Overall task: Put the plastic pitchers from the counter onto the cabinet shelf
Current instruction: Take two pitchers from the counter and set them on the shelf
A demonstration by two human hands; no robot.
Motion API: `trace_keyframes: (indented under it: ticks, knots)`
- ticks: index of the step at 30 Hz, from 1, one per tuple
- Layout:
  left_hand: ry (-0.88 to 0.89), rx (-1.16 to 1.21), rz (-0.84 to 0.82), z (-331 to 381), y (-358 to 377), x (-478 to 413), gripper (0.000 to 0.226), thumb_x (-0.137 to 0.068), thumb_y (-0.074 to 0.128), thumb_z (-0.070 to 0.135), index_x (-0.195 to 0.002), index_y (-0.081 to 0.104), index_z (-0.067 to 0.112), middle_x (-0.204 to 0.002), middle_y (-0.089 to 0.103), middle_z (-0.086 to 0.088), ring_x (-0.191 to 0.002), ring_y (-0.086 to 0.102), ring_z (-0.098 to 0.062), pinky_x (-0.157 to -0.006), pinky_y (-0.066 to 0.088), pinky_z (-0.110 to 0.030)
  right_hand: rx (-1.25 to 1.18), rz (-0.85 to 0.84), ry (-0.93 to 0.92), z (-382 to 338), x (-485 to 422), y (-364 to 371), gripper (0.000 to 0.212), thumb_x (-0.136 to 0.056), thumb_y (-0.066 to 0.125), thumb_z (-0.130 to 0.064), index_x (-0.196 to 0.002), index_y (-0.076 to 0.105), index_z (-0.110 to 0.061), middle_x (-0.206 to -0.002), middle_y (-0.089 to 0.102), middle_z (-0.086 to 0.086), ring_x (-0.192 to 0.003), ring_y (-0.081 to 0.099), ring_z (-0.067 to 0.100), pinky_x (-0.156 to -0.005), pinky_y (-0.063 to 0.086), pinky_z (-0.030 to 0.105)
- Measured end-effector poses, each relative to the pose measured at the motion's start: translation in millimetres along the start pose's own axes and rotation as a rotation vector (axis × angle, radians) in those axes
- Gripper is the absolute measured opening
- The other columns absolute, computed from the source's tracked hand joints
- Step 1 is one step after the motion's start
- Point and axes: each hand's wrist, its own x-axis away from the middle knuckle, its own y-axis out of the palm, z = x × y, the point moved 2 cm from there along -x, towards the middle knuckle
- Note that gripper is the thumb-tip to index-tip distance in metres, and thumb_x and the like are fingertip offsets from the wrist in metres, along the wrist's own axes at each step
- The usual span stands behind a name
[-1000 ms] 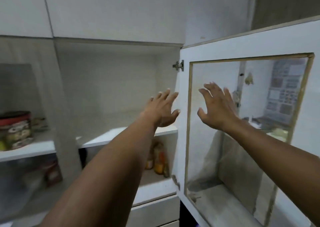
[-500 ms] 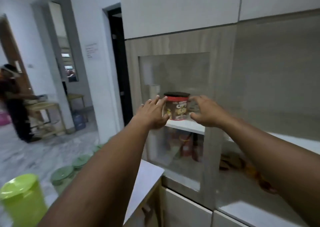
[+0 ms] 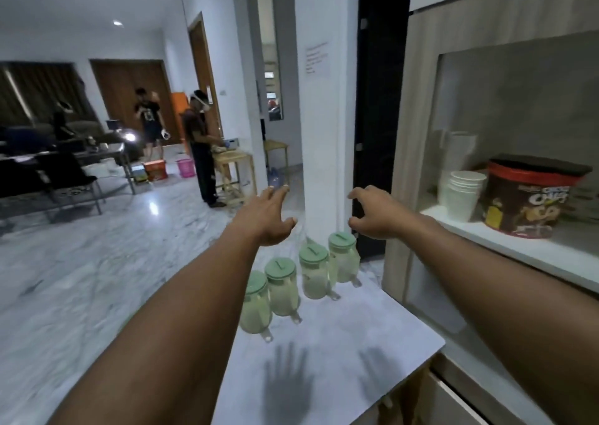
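Observation:
Several clear plastic pitchers with green lids stand in a row along the left edge of the white counter [image 3: 340,353]; the nearest pitcher [image 3: 256,304] is at the left, the farthest pitcher [image 3: 343,257] next to the wall. My left hand [image 3: 269,217] hovers above the row, fingers spread, holding nothing. My right hand [image 3: 376,214] floats above and to the right of the farthest pitcher, fingers curled apart and empty. The cabinet shelf [image 3: 518,246] runs behind glass at the right.
On the shelf sit a red cereal tub [image 3: 528,201] and stacked white cups [image 3: 462,194]. A white pillar [image 3: 324,100] rises behind the pitchers. Across the marble floor, people stand near a wooden table [image 3: 233,165] and a dark table [image 3: 64,165].
My view has swung left and down from the open cabinet to the counter with the pitchers. Both hands have dropped from shelf height to just above the pitcher row, still empty.

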Motion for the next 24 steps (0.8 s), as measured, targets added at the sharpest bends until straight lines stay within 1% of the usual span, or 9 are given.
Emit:
trace_keyframes:
  ticks: [4,7,11,15,18,19,21,22,24]
  knots:
    - [-0.095,0.113,-0.075,-22.6,46.4,-25.2,0.083,-0.095,0.052,0.052,-0.161,0.01,0.026,-0.167,0.02,-0.009,-0.149,0.03,-0.033,-0.117,0.034,-0.05,-0.064,-0.064,0.015,20.6,-55.2,49.8,0.07,-0.085,0.061,-0.041,-0.148,0.04,-0.018,-0.146,0.046,0.011,-0.124,0.053,0.03,-0.096,0.049,0.042]
    - [-0.169,0.21,-0.147,-24.7,96.0,-57.0,0.082,-0.095,0.056,0.049,-0.161,0.014,0.023,-0.161,0.032,-0.015,-0.142,0.04,-0.036,-0.113,0.038,-0.048,-0.137,-0.124,0.084,56.0,-97.5,94.6,0.07,-0.084,0.063,-0.038,-0.146,0.043,-0.012,-0.142,0.052,0.015,-0.121,0.056,0.031,-0.091,0.051,0.039]
    - [-0.33,0.379,-0.286,-10.8,176.4,-108.9,0.076,-0.093,0.059,0.05,-0.155,0.032,0.014,-0.152,0.048,-0.018,-0.136,0.049,-0.034,-0.108,0.042,-0.041,-0.271,-0.223,0.244,117.8,-152.1,158.7,0.064,-0.084,0.065,-0.037,-0.139,0.049,-0.007,-0.134,0.059,0.015,-0.117,0.057,0.032,-0.084,0.046,0.034]
    - [-0.509,0.495,-0.428,15.3,253.8,-157.3,0.075,-0.09,0.057,0.057,-0.145,0.049,0.006,-0.148,0.053,-0.018,-0.133,0.051,-0.036,-0.107,0.044,-0.039,-0.362,-0.321,0.388,176.7,-197.3,217.1,0.067,-0.089,0.066,-0.037,-0.143,0.044,-0.005,-0.147,0.051,0.015,-0.132,0.05,0.033,-0.087,0.038,0.03]
    - [-0.672,0.587,-0.453,24.1,300.6,-177.7,0.095,-0.071,0.054,0.075,-0.143,0.052,0.013,-0.146,0.055,-0.016,-0.128,0.055,-0.037,-0.104,0.048,-0.041,-0.442,-0.415,0.453,204.2,-225.6,251.7,0.086,-0.085,0.07,-0.047,-0.151,0.034,-0.005,-0.155,0.042,0.013,-0.138,0.045,0.032,-0.094,0.04,0.033]
    - [-0.733,0.625,-0.484,26.4,311.6,-179.3,0.098,-0.07,0.054,0.076,-0.144,0.051,0.013,-0.145,0.055,-0.017,-0.128,0.056,-0.038,-0.1,0.051,-0.042,-0.459,-0.445,0.462,208.9,-232.3,260.8,0.09,-0.083,0.071,-0.048,-0.152,0.032,-0.005,-0.156,0.04,0.013,-0.139,0.044,0.032,-0.095,0.04,0.034]
    - [-0.85,0.731,-0.562,31.0,328.7,-180.9,0.089,-0.077,0.059,0.072,-0.143,0.049,0.012,-0.139,0.058,-0.018,-0.119,0.061,-0.039,-0.08,0.056,-0.037,-0.475,-0.487,0.463,214.2,-245.0,276.5,0.092,-0.082,0.074,-0.047,-0.151,0.031,-0.004,-0.155,0.041,0.014,-0.138,0.044,0.033,-0.091,0.039,0.033]
    - [-0.893,0.777,-0.593,32.3,335.1,-182.4,0.084,-0.081,0.06,0.069,-0.141,0.049,0.012,-0.135,0.059,-0.018,-0.11,0.064,-0.037,-0.072,0.053,-0.034,-0.479,-0.5,0.463,215.5,-250.6,283.5,0.091,-0.081,0.075,-0.046,-0.149,0.033,-0.003,-0.153,0.043,0.015,-0.136,0.046,0.033,-0.089,0.039,0.032]
    - [-0.94,0.822,-0.625,30.3,347.5,-187.2,0.078,-0.084,0.059,0.067,-0.139,0.049,0.012,-0.13,0.062,-0.017,-0.097,0.063,-0.033,-0.069,0.048,-0.032,-0.484,-0.532,0.472,217.0,-258.9,295.6,0.085,-0.079,0.078,-0.043,-0.143,0.041,-0.002,-0.143,0.051,0.016,-0.126,0.053,0.034,-0.084,0.042,0.032]
